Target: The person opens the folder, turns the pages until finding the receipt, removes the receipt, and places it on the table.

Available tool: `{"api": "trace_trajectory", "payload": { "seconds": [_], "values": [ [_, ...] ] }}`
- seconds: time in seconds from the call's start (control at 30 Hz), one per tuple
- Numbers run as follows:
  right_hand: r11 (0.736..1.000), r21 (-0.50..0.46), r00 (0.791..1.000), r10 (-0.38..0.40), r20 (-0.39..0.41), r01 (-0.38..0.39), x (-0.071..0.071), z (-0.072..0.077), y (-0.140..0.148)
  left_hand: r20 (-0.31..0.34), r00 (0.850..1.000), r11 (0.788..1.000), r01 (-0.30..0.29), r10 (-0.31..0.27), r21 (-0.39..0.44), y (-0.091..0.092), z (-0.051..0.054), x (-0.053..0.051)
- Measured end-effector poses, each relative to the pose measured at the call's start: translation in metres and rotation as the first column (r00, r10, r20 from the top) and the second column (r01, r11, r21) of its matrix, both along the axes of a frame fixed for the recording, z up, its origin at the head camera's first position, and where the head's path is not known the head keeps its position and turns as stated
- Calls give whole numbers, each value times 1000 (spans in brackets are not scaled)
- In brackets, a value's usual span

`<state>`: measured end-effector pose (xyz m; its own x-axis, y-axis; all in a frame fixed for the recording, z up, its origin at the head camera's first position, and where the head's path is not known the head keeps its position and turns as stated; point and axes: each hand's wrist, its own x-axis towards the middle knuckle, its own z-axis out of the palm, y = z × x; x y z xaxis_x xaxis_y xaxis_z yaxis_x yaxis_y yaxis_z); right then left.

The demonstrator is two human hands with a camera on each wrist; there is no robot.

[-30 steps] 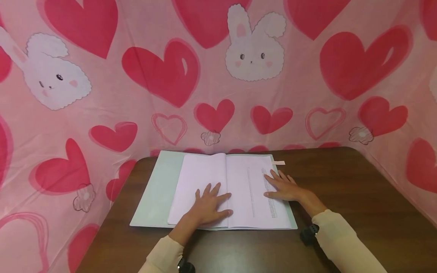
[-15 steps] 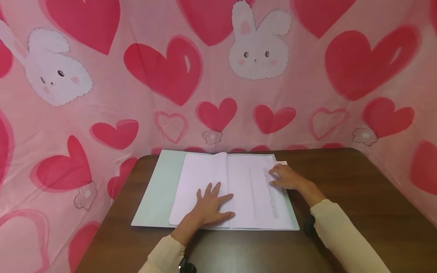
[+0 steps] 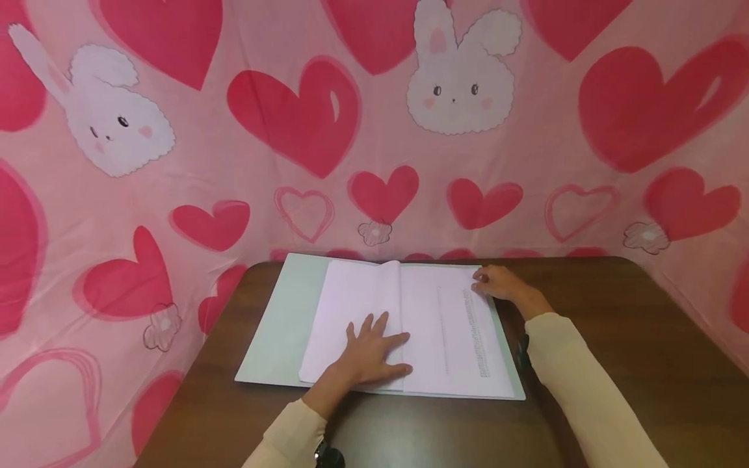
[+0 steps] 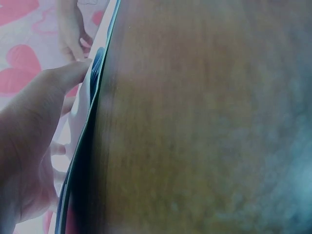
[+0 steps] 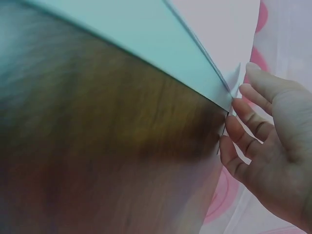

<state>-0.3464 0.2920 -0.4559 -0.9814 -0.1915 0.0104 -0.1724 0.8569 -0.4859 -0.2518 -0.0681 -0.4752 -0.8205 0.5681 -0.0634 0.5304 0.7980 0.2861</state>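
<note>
A pale green folder (image 3: 279,325) lies open on the table in the head view, with white sheets inside. My left hand (image 3: 365,357) rests on the left-hand sheets near the fold, fingers spread and straight. Its thumb (image 4: 68,75) lies along the near edge in the left wrist view. At the far right corner, my right hand (image 3: 504,283) has curled fingers. In the right wrist view, its thumb and forefinger pinch the lifted corner of a white page (image 5: 219,29) above the green cover (image 5: 131,29). Columns of small print (image 3: 476,338) run down the right-hand page.
The dark brown wooden table (image 3: 620,338) extends around the folder. Behind it hangs a pink cloth (image 3: 374,143) printed with red hearts and white rabbits. Dark wrist-worn devices show at both sleeves (image 3: 576,364).
My right hand has slid from lying spread on the right page to its far right corner, its fingers curling in. It now covers the small pale tab there. The left hand keeps its place.
</note>
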Motion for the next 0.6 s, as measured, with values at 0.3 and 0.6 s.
{"api": "trace_trajectory", "payload": {
  "seconds": [0.3,0.6],
  "values": [
    [996,-55,994,-70,80,74,-13,-3,2,11,1000,1000,-2,2,7,0,1,-1],
    [996,-8,995,-90,37,90,-19,-11,0,17,1000,1000,-14,14,-15,1,0,0]
  ]
}}
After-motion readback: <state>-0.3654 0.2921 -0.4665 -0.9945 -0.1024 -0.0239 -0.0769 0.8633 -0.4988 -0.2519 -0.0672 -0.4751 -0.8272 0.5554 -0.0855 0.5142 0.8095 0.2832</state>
